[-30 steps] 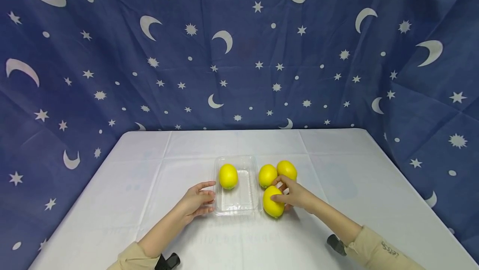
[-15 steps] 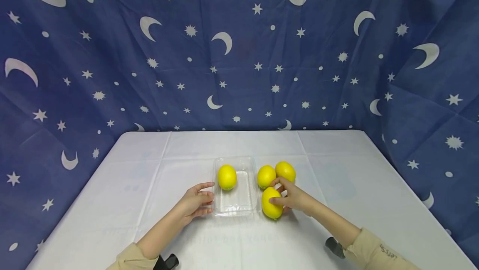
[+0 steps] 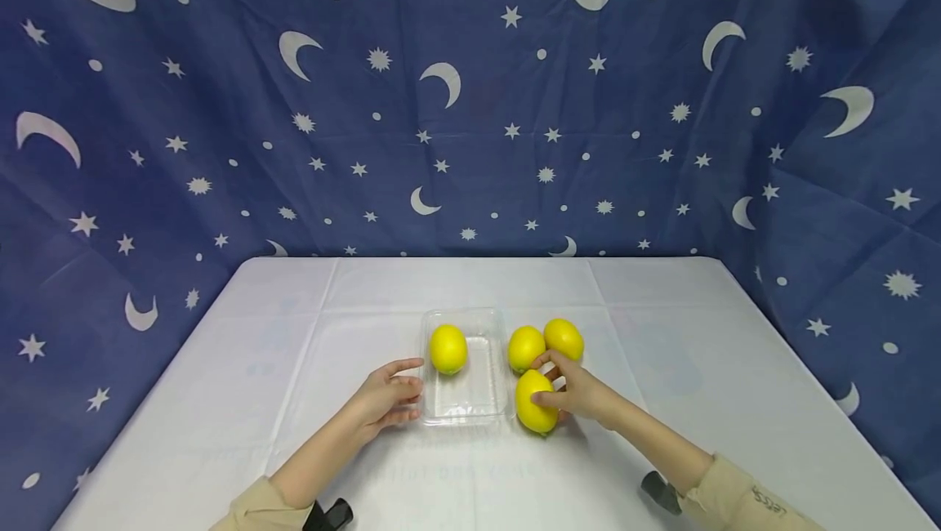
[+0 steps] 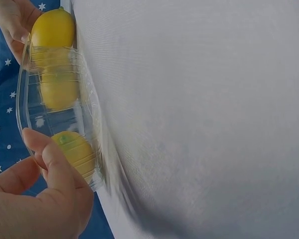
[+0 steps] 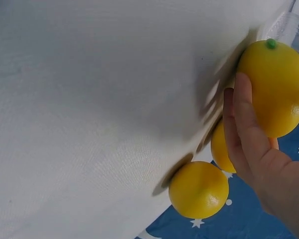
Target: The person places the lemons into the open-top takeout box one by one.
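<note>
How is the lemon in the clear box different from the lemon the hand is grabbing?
The lemon in the clear box sits inside the clear box, untouched; the grabbed lemon lies outside on the table, gripped by the right hand. The boxed one is farther away. Both are yellow and similar in shape.

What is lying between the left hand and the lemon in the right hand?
In the head view, only the clear tray lies between the left hand and that lemon.

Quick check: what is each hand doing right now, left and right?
Left hand: fingers relaxed, resting against the clear tray, holding nothing.
Right hand: fingers curled round the nearest lemon, gripping it on the table.
</note>
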Motion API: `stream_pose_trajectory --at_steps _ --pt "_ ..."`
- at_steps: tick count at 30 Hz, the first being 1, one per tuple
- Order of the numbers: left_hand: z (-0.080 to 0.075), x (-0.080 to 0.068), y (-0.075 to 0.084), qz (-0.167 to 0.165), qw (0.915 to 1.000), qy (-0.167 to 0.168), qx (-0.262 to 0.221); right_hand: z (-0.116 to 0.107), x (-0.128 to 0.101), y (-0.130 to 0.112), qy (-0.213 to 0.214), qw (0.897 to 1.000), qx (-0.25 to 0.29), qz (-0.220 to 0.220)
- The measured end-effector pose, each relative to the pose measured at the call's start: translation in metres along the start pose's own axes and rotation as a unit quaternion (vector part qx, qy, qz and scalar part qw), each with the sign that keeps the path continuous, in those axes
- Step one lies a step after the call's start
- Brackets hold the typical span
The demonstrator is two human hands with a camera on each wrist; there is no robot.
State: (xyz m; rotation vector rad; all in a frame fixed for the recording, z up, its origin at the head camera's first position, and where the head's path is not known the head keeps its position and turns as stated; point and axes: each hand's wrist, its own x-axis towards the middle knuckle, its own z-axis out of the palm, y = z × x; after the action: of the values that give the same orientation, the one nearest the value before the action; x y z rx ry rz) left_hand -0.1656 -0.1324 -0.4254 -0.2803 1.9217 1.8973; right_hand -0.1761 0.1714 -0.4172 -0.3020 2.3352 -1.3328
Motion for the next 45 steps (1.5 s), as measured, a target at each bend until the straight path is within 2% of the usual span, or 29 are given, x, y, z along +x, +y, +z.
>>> stream_pose_trajectory --at_steps 16,23,29,36,45 --pt "0.003 0.006 0.005 0.002 0.9999 0.015 -0.004 -0.01 0.002 -0.01 0.014 1.0 0.001 -0.014" --pt "0.001 0.005 0.005 0.0 0.9999 0.015 -0.002 -0.019 0.005 -0.018 0.026 1.0 0.009 -0.014" --pt "-0.002 0.002 0.004 -0.003 0.9995 0.032 0.002 -0.024 0.009 -0.026 0.034 0.999 0.007 -0.018" --pt "-0.001 -0.001 0.0 -0.005 0.9999 0.016 0.001 -0.029 0.012 -0.035 0.043 0.999 -0.007 -0.013" --pt "0.001 0.0 0.0 -0.008 0.9998 0.018 -0.003 -0.034 0.016 -0.05 0.048 0.999 -0.007 0.001"
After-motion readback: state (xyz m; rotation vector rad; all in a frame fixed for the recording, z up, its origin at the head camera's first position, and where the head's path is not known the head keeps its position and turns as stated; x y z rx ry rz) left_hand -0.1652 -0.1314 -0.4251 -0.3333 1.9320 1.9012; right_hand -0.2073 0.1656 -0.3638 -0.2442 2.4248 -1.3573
